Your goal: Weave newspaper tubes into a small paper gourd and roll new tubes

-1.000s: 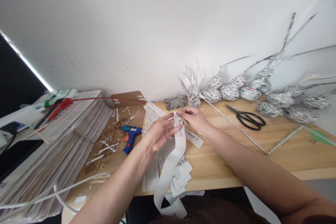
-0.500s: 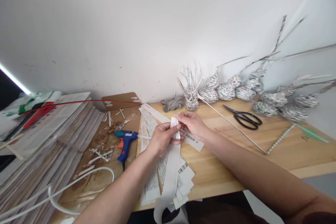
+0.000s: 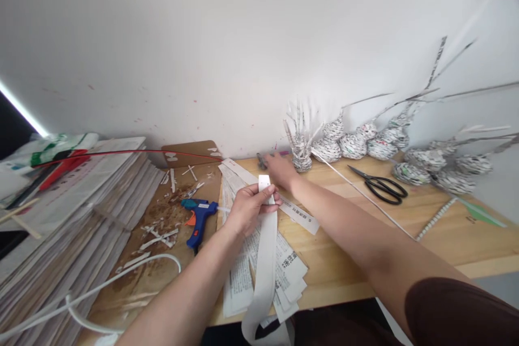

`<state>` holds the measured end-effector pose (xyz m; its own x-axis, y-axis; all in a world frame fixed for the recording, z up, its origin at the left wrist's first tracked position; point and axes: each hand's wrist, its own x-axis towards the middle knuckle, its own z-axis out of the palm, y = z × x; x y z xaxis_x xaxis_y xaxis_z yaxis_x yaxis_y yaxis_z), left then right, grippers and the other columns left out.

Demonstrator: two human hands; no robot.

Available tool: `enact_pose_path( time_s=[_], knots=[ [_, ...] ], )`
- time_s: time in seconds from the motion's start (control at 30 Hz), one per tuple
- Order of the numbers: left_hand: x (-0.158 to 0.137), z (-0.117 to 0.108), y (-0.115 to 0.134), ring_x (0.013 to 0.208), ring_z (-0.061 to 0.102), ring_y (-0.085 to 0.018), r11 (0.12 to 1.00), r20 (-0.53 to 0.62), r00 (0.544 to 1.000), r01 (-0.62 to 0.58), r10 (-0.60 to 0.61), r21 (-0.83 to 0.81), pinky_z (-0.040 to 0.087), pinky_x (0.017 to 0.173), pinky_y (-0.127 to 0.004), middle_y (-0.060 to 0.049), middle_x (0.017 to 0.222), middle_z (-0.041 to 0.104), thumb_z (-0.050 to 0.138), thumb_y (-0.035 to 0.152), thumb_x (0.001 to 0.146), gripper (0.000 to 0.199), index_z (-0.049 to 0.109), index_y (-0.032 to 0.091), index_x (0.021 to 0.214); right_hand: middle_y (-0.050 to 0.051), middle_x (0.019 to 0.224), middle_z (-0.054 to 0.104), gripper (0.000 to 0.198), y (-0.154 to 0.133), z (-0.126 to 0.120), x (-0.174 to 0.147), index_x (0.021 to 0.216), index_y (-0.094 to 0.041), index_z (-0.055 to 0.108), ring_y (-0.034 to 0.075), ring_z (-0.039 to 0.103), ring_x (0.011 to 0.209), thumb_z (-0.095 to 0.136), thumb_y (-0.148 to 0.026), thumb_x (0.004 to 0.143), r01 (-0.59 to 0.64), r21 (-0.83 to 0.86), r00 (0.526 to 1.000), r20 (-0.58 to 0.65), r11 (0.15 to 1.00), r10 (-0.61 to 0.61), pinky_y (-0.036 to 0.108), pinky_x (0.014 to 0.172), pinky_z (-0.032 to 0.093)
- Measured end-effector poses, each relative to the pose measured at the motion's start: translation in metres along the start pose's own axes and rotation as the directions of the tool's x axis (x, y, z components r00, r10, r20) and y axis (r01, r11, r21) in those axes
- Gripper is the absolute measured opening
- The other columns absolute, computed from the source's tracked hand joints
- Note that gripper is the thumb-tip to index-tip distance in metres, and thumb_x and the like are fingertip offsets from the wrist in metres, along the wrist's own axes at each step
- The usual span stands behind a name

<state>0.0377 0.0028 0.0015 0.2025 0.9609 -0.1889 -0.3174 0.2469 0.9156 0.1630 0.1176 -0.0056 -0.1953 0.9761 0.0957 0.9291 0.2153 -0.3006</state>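
My left hand is closed around the upper end of a long pale paper strip, which hangs down over the table's front edge and curls there. The strip's folded top stands above my thumb. My right hand reaches to the back of the table and touches a crumpled grey cloth by the wall; its fingertips are blurred against the cloth, so their grip is unclear. Beneath my left hand lie several fanned printed paper strips. A small woven paper piece with upright stakes stands just right of my right hand.
A blue glue gun lies on stained cardboard with paper scraps. Left of it is a tall newspaper stack. Black-handled scissors lie on the right, before several woven paper gourd shapes. A long thin paper rod crosses the table.
My right hand has let go of the strip's top end and moved away to the grey cloth at the back. My left hand keeps hold of the strip. The view has shifted slightly.
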Motion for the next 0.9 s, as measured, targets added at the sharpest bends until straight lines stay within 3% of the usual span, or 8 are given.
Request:
enact_pose_path(
  time_s=[0.17,0.37,0.43,0.53,0.57,0.63,0.73,0.9],
  knots=[
    [0.000,-0.001,0.000,0.068,0.069,-0.013,1.000,0.002,1.000,0.005,-0.005,-0.002,0.056,0.059,-0.018,-0.006,0.074,0.069,0.082,0.037,0.067,0.032,0.070,0.012,0.081,0.017,0.107,0.069,0.041,0.002,0.009,0.022,0.116,-0.018,0.063,0.029,0.064,0.101,0.031,-0.036,0.099,-0.055,0.011,0.998,-0.037,0.998,0.056,0.037,0.084,0.044],
    [0.001,0.000,-0.001,0.067,0.069,-0.013,1.000,0.001,1.000,0.013,-0.013,0.011,0.057,0.059,-0.019,-0.006,0.075,0.069,0.082,0.037,0.067,0.033,0.069,0.011,0.081,0.020,0.110,0.069,0.060,-0.002,0.009,0.027,0.110,-0.015,0.067,0.033,0.063,0.105,0.035,-0.062,0.093,-0.070,0.094,0.996,-0.051,0.993,0.075,0.040,0.087,0.044],
    [0.001,0.000,-0.001,0.066,0.068,-0.013,1.000,0.000,1.000,0.002,-0.002,0.008,0.056,0.059,-0.019,-0.006,0.075,0.069,0.082,0.037,0.067,0.033,0.069,0.010,0.080,0.019,0.124,0.064,0.061,-0.004,0.004,0.021,0.130,-0.016,0.056,0.031,0.061,0.112,0.033,-0.060,0.094,-0.045,0.128,0.996,-0.069,0.991,0.054,0.039,0.092,0.043],
    [0.000,0.001,-0.001,0.066,0.068,-0.012,1.000,-0.012,1.000,-0.017,0.017,0.006,0.056,0.059,-0.019,-0.005,0.074,0.068,0.082,0.037,0.067,0.033,0.069,0.010,0.081,0.018,0.136,0.057,0.069,-0.004,-0.012,0.002,0.152,-0.014,0.022,0.026,0.059,0.117,0.045,-0.044,0.095,-0.006,0.209,0.995,-0.091,0.978,0.026,0.035,0.096,0.043],
    [0.000,0.001,-0.001,0.065,0.068,-0.012,1.000,-0.016,1.000,-0.022,0.022,0.007,0.056,0.059,-0.019,-0.005,0.074,0.068,0.082,0.037,0.067,0.033,0.069,0.010,0.081,0.017,0.131,0.060,0.072,-0.002,-0.018,-0.008,0.153,-0.012,0.019,0.026,0.060,0.114,0.050,-0.037,0.093,0.000,0.293,0.994,-0.105,0.956,0.032,0.035,0.095,0.043],
    [-0.001,0.002,0.000,0.065,0.067,-0.012,0.999,-0.014,0.999,-0.038,0.038,0.012,0.056,0.059,-0.019,-0.005,0.073,0.068,0.081,0.037,0.067,0.033,0.069,0.010,0.081,0.014,0.114,0.070,0.058,0.003,-0.030,-0.031,0.145,-0.011,0.039,0.025,0.065,0.103,0.050,-0.034,0.093,0.064,0.425,0.991,-0.130,0.903,-0.009,0.034,0.089,0.046],
    [-0.001,0.002,-0.001,0.065,0.066,-0.012,0.997,0.004,0.997,-0.071,0.071,0.027,0.056,0.059,-0.020,-0.005,0.073,0.068,0.081,0.039,0.068,0.033,0.069,0.010,0.080,0.009,0.088,0.074,0.043,0.008,-0.042,-0.066,0.101,-0.015,0.073,0.022,0.067,0.084,0.051,-0.051,0.090,0.125,0.599,0.992,-0.054,0.791,-0.115,0.030,0.073,0.049],
    [0.000,0.001,-0.006,0.067,0.066,-0.015,0.986,0.033,0.994,-0.105,0.101,0.128,0.056,0.059,-0.024,-0.006,0.073,0.069,0.079,0.043,0.068,0.036,0.071,0.011,0.084,0.002,0.065,0.068,0.035,0.004,-0.032,-0.093,0.079,-0.016,0.072,0.015,0.061,0.054,0.071,-0.050,0.075,0.026,0.888,0.994,0.025,0.459,-0.106,0.026,0.052,0.045]
  ],
)
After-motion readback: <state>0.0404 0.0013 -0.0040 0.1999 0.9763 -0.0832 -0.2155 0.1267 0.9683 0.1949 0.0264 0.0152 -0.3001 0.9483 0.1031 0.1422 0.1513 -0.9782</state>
